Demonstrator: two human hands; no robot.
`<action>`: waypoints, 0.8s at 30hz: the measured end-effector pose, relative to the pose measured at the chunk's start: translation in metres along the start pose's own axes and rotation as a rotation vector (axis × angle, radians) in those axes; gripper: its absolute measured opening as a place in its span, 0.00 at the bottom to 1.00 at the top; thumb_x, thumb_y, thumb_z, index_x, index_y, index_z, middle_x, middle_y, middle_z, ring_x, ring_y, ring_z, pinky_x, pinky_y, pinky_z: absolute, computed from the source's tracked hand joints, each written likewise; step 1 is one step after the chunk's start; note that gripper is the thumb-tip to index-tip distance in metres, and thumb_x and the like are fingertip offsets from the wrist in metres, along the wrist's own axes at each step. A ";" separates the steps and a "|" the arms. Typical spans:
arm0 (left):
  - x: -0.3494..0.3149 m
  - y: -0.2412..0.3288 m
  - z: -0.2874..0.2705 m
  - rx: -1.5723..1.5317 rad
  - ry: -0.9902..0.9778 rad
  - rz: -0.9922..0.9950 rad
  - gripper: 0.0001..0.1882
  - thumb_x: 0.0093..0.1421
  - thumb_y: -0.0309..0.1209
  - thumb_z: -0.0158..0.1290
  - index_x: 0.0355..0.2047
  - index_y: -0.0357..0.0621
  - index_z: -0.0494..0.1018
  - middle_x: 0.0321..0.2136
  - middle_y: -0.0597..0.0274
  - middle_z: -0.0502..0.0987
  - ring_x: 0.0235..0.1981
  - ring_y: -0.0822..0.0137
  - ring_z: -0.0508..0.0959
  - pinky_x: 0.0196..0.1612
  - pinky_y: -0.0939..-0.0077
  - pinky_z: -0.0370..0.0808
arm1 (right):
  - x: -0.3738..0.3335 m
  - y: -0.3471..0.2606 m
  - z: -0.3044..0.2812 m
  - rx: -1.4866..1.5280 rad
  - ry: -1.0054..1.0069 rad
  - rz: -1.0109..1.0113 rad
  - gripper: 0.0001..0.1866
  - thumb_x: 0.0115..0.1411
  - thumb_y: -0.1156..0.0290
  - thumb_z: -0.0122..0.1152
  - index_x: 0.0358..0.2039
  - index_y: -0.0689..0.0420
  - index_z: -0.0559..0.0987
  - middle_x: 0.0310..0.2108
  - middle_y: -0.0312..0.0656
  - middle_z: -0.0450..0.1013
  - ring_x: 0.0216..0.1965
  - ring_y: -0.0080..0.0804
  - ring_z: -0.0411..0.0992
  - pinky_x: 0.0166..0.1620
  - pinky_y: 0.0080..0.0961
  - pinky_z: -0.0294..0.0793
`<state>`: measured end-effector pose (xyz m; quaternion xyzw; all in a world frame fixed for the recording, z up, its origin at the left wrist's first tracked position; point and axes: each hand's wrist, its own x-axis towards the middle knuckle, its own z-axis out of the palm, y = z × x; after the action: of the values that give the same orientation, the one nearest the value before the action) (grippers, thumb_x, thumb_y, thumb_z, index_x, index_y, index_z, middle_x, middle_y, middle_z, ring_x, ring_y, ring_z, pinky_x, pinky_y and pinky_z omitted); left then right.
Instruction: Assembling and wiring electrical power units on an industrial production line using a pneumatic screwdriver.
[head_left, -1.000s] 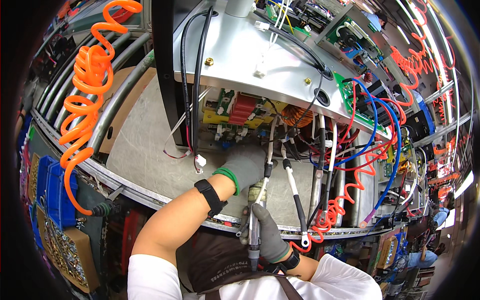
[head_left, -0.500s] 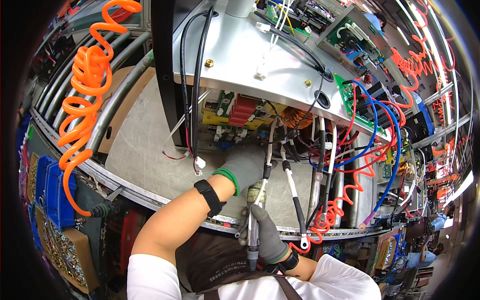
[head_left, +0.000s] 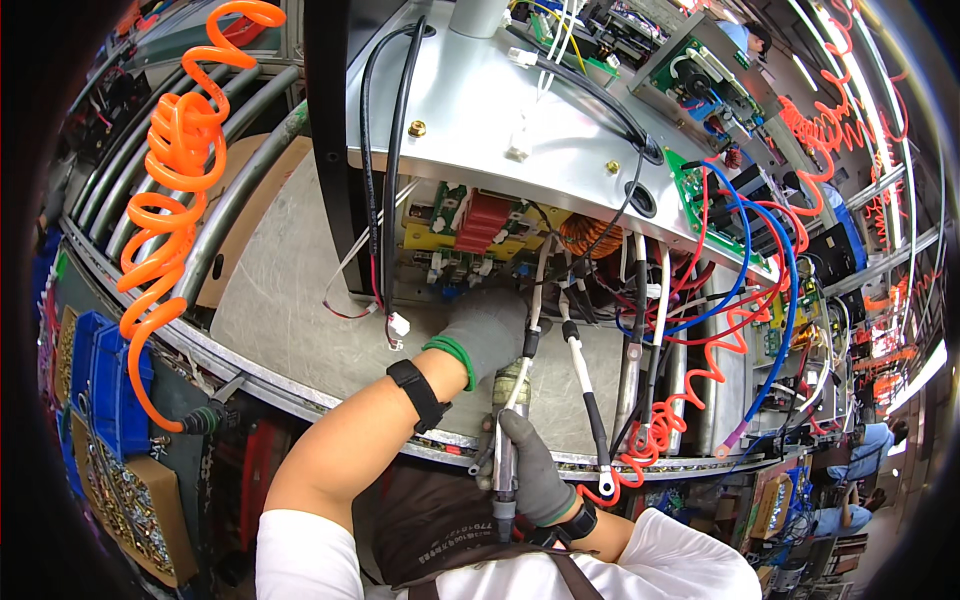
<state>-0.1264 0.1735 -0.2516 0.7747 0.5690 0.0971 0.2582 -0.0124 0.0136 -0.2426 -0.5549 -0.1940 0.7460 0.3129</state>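
My left hand (head_left: 490, 328), in a grey glove with a green cuff, reaches under the metal panel (head_left: 500, 120) to the lower front of the opened electrical unit. Its fingertips are hidden behind cables and parts, beside a white cable with a black sleeve (head_left: 531, 342). Nearer to me, my right hand (head_left: 535, 470), also gloved, is closed around a long cylindrical power tool (head_left: 504, 465) with a wrapped, greenish section (head_left: 512, 384) at its far end. The tool's tip is out of sight. Another white cable with a ring terminal (head_left: 606, 482) hangs to the right.
A copper-coloured coil (head_left: 592, 236) and a red component (head_left: 484, 222) sit inside the unit. Red and blue wires (head_left: 745, 240) loop out at the right. An orange coiled hose (head_left: 180, 150) hangs at the left above rollers (head_left: 235, 190). Blue bins (head_left: 112, 385) and a screw box (head_left: 130, 505) stand lower left.
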 end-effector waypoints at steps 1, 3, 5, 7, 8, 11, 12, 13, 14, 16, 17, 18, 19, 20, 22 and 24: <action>0.000 0.000 -0.001 0.010 -0.008 -0.003 0.19 0.59 0.43 0.55 0.40 0.40 0.79 0.41 0.45 0.79 0.44 0.51 0.80 0.46 0.60 0.78 | 0.000 0.000 0.000 -0.007 0.002 0.002 0.22 0.65 0.47 0.52 0.43 0.54 0.72 0.22 0.37 0.71 0.18 0.26 0.73 0.21 0.23 0.76; 0.000 0.002 -0.003 0.022 -0.109 -0.024 0.20 0.61 0.43 0.52 0.47 0.43 0.77 0.48 0.47 0.76 0.48 0.50 0.79 0.49 0.59 0.76 | 0.000 0.000 -0.001 -0.008 -0.009 0.000 0.22 0.65 0.47 0.51 0.43 0.54 0.72 0.22 0.37 0.71 0.18 0.26 0.73 0.21 0.23 0.76; -0.001 0.003 -0.005 0.007 -0.132 -0.045 0.22 0.62 0.46 0.51 0.50 0.44 0.75 0.51 0.48 0.74 0.50 0.50 0.78 0.51 0.58 0.76 | 0.001 0.001 -0.001 0.003 -0.029 -0.001 0.22 0.65 0.46 0.51 0.42 0.54 0.72 0.22 0.37 0.71 0.18 0.26 0.72 0.21 0.23 0.75; -0.003 0.004 -0.005 -0.006 -0.068 -0.059 0.24 0.63 0.49 0.51 0.49 0.45 0.76 0.51 0.48 0.75 0.50 0.50 0.78 0.51 0.58 0.76 | 0.002 0.000 -0.001 0.013 -0.037 -0.001 0.22 0.65 0.46 0.51 0.41 0.54 0.72 0.22 0.37 0.71 0.18 0.25 0.72 0.22 0.22 0.75; -0.004 0.004 -0.005 -0.029 -0.049 -0.055 0.23 0.61 0.47 0.52 0.47 0.43 0.77 0.49 0.48 0.76 0.48 0.50 0.79 0.50 0.58 0.76 | 0.002 0.000 -0.001 0.015 -0.040 -0.003 0.22 0.65 0.46 0.51 0.41 0.54 0.72 0.22 0.36 0.71 0.18 0.25 0.72 0.22 0.22 0.75; -0.005 0.004 -0.003 -0.035 -0.012 -0.038 0.20 0.59 0.43 0.56 0.43 0.40 0.78 0.45 0.46 0.78 0.44 0.51 0.80 0.47 0.60 0.78 | 0.001 -0.002 -0.002 -0.014 -0.039 -0.009 0.21 0.65 0.46 0.51 0.40 0.53 0.71 0.21 0.36 0.71 0.18 0.25 0.72 0.22 0.22 0.74; -0.004 0.004 -0.002 -0.042 -0.019 -0.037 0.20 0.59 0.43 0.56 0.43 0.40 0.78 0.44 0.46 0.78 0.44 0.50 0.80 0.47 0.60 0.78 | 0.001 -0.002 -0.002 -0.019 -0.037 -0.013 0.21 0.65 0.46 0.51 0.40 0.53 0.72 0.21 0.36 0.71 0.18 0.25 0.72 0.22 0.22 0.74; -0.003 0.004 -0.002 -0.050 -0.026 -0.035 0.20 0.59 0.43 0.55 0.43 0.40 0.78 0.44 0.46 0.78 0.44 0.50 0.80 0.46 0.60 0.78 | 0.001 -0.002 -0.003 -0.023 -0.037 -0.018 0.22 0.65 0.46 0.51 0.40 0.53 0.72 0.21 0.36 0.71 0.19 0.25 0.72 0.22 0.22 0.75; -0.003 0.004 -0.001 -0.052 -0.028 -0.037 0.20 0.59 0.43 0.55 0.43 0.40 0.78 0.44 0.46 0.78 0.44 0.50 0.80 0.46 0.60 0.78 | 0.000 -0.002 -0.003 -0.025 -0.049 -0.032 0.22 0.65 0.45 0.51 0.40 0.53 0.72 0.21 0.35 0.71 0.19 0.25 0.72 0.22 0.22 0.75; -0.002 0.003 0.000 -0.056 -0.033 -0.039 0.19 0.59 0.43 0.55 0.42 0.40 0.78 0.43 0.46 0.78 0.44 0.51 0.80 0.46 0.60 0.78 | 0.001 -0.002 -0.003 -0.030 -0.033 -0.019 0.22 0.65 0.45 0.51 0.40 0.53 0.72 0.21 0.35 0.71 0.19 0.25 0.72 0.22 0.22 0.75; -0.001 0.003 0.000 -0.057 -0.030 -0.039 0.19 0.59 0.42 0.55 0.42 0.40 0.78 0.43 0.46 0.78 0.44 0.50 0.80 0.47 0.59 0.77 | 0.001 -0.002 -0.003 -0.033 -0.039 -0.026 0.22 0.65 0.45 0.51 0.40 0.53 0.72 0.21 0.35 0.71 0.19 0.25 0.72 0.22 0.22 0.75; -0.001 0.003 0.001 -0.058 -0.027 -0.039 0.18 0.60 0.42 0.54 0.42 0.40 0.78 0.43 0.46 0.78 0.44 0.50 0.80 0.47 0.59 0.77 | 0.001 -0.001 -0.003 -0.016 -0.030 -0.013 0.22 0.65 0.46 0.51 0.40 0.53 0.72 0.21 0.36 0.71 0.19 0.25 0.72 0.22 0.22 0.75; -0.001 0.003 0.001 -0.060 -0.023 -0.040 0.18 0.60 0.41 0.54 0.42 0.40 0.78 0.43 0.46 0.79 0.44 0.50 0.80 0.47 0.59 0.77 | 0.001 -0.001 -0.003 0.000 -0.028 -0.009 0.21 0.66 0.47 0.51 0.40 0.54 0.73 0.22 0.36 0.71 0.19 0.25 0.72 0.23 0.21 0.74; -0.001 0.003 0.001 -0.054 -0.019 -0.043 0.18 0.59 0.41 0.54 0.42 0.40 0.78 0.43 0.46 0.79 0.44 0.50 0.80 0.47 0.59 0.77 | 0.001 -0.001 -0.003 0.014 -0.021 0.002 0.20 0.66 0.48 0.52 0.40 0.54 0.74 0.22 0.37 0.72 0.19 0.24 0.72 0.23 0.21 0.74; 0.000 0.003 0.002 -0.043 -0.012 -0.050 0.17 0.59 0.40 0.54 0.41 0.41 0.78 0.43 0.47 0.79 0.44 0.51 0.80 0.47 0.59 0.77 | 0.002 -0.001 -0.004 0.012 -0.037 -0.012 0.20 0.66 0.48 0.52 0.40 0.54 0.74 0.22 0.36 0.72 0.19 0.24 0.72 0.23 0.21 0.74; 0.001 0.003 0.003 -0.016 -0.023 -0.053 0.17 0.58 0.39 0.54 0.42 0.41 0.78 0.43 0.47 0.79 0.45 0.51 0.80 0.47 0.60 0.77 | 0.002 -0.001 -0.005 0.003 -0.032 -0.015 0.20 0.66 0.48 0.52 0.40 0.53 0.74 0.21 0.36 0.72 0.19 0.24 0.72 0.23 0.21 0.75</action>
<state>-0.1220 0.1732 -0.2525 0.7583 0.5856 0.0857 0.2734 -0.0077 0.0152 -0.2446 -0.5409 -0.2023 0.7527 0.3161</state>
